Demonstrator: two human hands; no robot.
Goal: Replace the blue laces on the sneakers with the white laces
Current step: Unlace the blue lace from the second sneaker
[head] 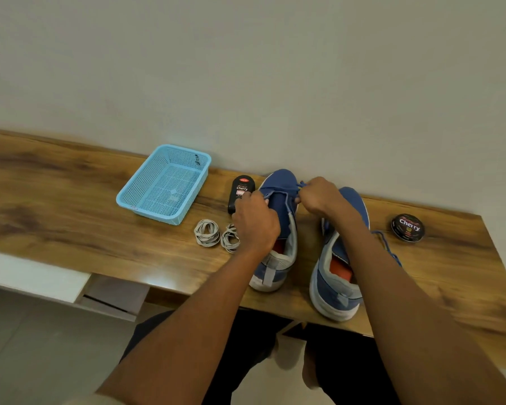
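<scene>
Unlacing begins: my hands work the blue lace [300,186] on the left sneaker [278,226], both shoes standing on the desk [70,217].

My left hand [253,219] and right hand [319,197] each pinch the soft, limp lace near the toe eyelets; I judge it best pulled close to the holes. Two coiled white laces [206,232] lie just beside the left sneaker; the right sneaker [338,270] waits.

Glossy wood table [70,206]; perforated plastic basket [135,197] (pale blue); cloth sneakers [278,206].
</scene>
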